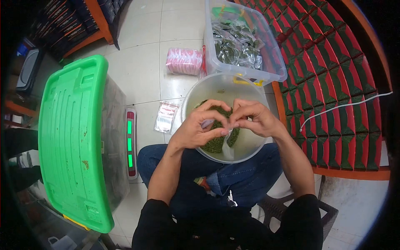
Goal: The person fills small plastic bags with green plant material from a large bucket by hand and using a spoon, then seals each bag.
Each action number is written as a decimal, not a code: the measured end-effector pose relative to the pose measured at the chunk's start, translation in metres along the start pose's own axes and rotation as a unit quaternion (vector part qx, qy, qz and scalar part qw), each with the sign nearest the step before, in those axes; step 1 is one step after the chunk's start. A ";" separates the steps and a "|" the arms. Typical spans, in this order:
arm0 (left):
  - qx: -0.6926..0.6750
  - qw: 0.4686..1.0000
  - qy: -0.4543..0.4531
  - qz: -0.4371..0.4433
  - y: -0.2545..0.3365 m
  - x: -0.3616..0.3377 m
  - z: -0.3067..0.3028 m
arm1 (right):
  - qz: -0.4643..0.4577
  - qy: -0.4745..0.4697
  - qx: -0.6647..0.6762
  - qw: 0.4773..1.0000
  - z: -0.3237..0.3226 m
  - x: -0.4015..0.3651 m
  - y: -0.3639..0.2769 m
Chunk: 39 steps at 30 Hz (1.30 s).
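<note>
Over a round translucent tub (254, 146), both of my hands meet with the fingertips pinched together. My left hand (204, 125) is closed on the edge of a small clear plastic bag (228, 151). The fingers of my right hand (254, 117) pinch the same bag just beside them. Dried green leaves (213, 143) lie in the tub below my hands. Some green material shows beside or inside the bag; which one I cannot tell. My fingers partly hide the bag's top.
A clear bin (273, 68) of filled bags stands behind the tub. Empty bags (166, 117) and a pink-white pack (184, 61) lie on the floor. Left are a scale (131, 143) and a green-lidded bin (73, 146). Red-green boxes (329, 83) fill the right, crossed by a white cable (346, 105).
</note>
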<state>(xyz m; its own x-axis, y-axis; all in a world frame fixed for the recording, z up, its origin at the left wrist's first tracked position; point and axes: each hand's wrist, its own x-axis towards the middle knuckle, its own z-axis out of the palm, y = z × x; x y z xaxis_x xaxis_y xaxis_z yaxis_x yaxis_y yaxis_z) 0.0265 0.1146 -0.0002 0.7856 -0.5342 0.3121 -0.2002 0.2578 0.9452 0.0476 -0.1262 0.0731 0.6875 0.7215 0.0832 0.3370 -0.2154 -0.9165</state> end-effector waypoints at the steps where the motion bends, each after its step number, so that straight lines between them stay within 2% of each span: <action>1: 0.006 1.000 -0.025 -0.001 -0.001 -0.001 -0.001 | 0.013 -0.018 0.003 1.000 -0.002 -0.001 -0.001; 2: 0.005 1.000 -0.024 -0.001 -0.006 -0.001 -0.002 | 0.026 -0.038 0.007 0.999 -0.003 -0.002 -0.002; 4: -0.076 0.991 -0.083 0.075 -0.015 0.001 -0.007 | 0.025 -0.062 -0.012 0.998 -0.007 -0.003 -0.005; 5: -0.078 0.991 -0.081 0.071 -0.017 -0.002 -0.008 | 0.024 -0.086 -0.030 0.996 -0.008 -0.002 -0.007; 6: -0.047 0.997 -0.053 0.022 -0.012 -0.003 -0.008 | 0.027 -0.086 -0.025 0.996 -0.007 -0.001 -0.007; 7: -0.018 0.999 -0.026 -0.028 -0.007 -0.004 -0.007 | 0.023 -0.077 -0.106 0.991 -0.005 0.000 -0.008; 8: -0.059 0.993 0.004 -0.105 0.000 -0.003 -0.002 | 0.019 -0.067 -0.186 0.980 -0.004 0.002 -0.008; 9: -0.063 0.992 0.004 -0.112 0.006 -0.004 -0.001 | 0.024 -0.067 -0.180 0.981 -0.003 0.006 -0.009; 11: 0.084 0.986 0.090 -0.111 0.011 0.000 -0.001 | -0.081 -0.042 -0.353 0.931 -0.004 0.020 -0.007; 12: 0.047 0.981 0.151 -0.115 0.007 0.000 -0.003 | -0.114 0.017 -0.318 0.941 -0.003 0.028 -0.005; 13: 0.046 0.980 0.152 -0.119 0.007 0.001 -0.005 | -0.113 0.016 -0.315 0.942 0.000 0.037 0.004; 14: 0.017 0.972 0.217 -0.082 0.008 0.002 -0.008 | -0.028 0.149 -0.240 0.959 0.004 0.044 0.019; 15: -0.011 0.959 0.281 -0.045 0.008 0.004 -0.011 | 0.058 0.277 -0.159 0.946 0.006 0.050 0.039; 17: 0.026 0.955 0.291 -0.052 0.004 0.002 -0.020 | 0.122 0.147 -0.310 0.931 0.018 0.056 0.129; 18: 0.019 0.956 0.286 -0.066 0.003 0.002 -0.021 | 0.217 0.006 -0.333 0.918 0.031 0.061 0.146; 19: 0.013 0.956 0.282 -0.080 0.002 0.002 -0.024 | 0.303 -0.135 -0.346 0.878 0.047 0.069 0.162; 21: 0.005 0.960 0.276 -0.053 -0.007 0.002 -0.024 | 0.316 -0.021 -0.345 0.884 0.089 0.069 0.222; 25: 0.023 0.963 0.267 0.024 -0.015 0.006 -0.026 | 0.292 -0.035 -0.344 0.892 0.099 0.085 0.243; 27: 0.037 0.963 0.266 -0.003 -0.014 0.004 -0.027 | 0.290 -0.042 -0.341 0.893 0.105 0.077 0.250; 29: -0.015 0.964 0.261 -0.043 -0.013 0.004 -0.026 | 0.289 -0.047 -0.343 0.892 0.104 0.064 0.254; 32: 0.029 0.963 0.269 -0.010 -0.014 0.005 -0.024 | 0.281 -0.061 -0.346 0.893 0.108 0.047 0.256; 36: -0.034 0.962 0.271 -0.023 -0.015 0.010 -0.013 | 0.270 -0.078 -0.352 0.893 0.111 0.020 0.252; 38: -0.017 0.965 0.254 0.068 -0.026 0.011 -0.009 | 0.263 -0.081 -0.355 0.893 0.113 0.009 0.250; 39: -0.017 0.965 0.253 0.068 -0.028 0.010 -0.008 | 0.258 -0.081 -0.357 0.894 0.113 0.007 0.249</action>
<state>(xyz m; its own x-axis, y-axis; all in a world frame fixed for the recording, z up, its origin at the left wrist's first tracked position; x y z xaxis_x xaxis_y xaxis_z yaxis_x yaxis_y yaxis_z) 0.0448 0.1086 -0.0241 0.9405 -0.0344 0.3382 -0.3088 0.3293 0.8923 0.0634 -0.1008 -0.1989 0.7874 0.4780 -0.3893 0.3665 -0.8708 -0.3278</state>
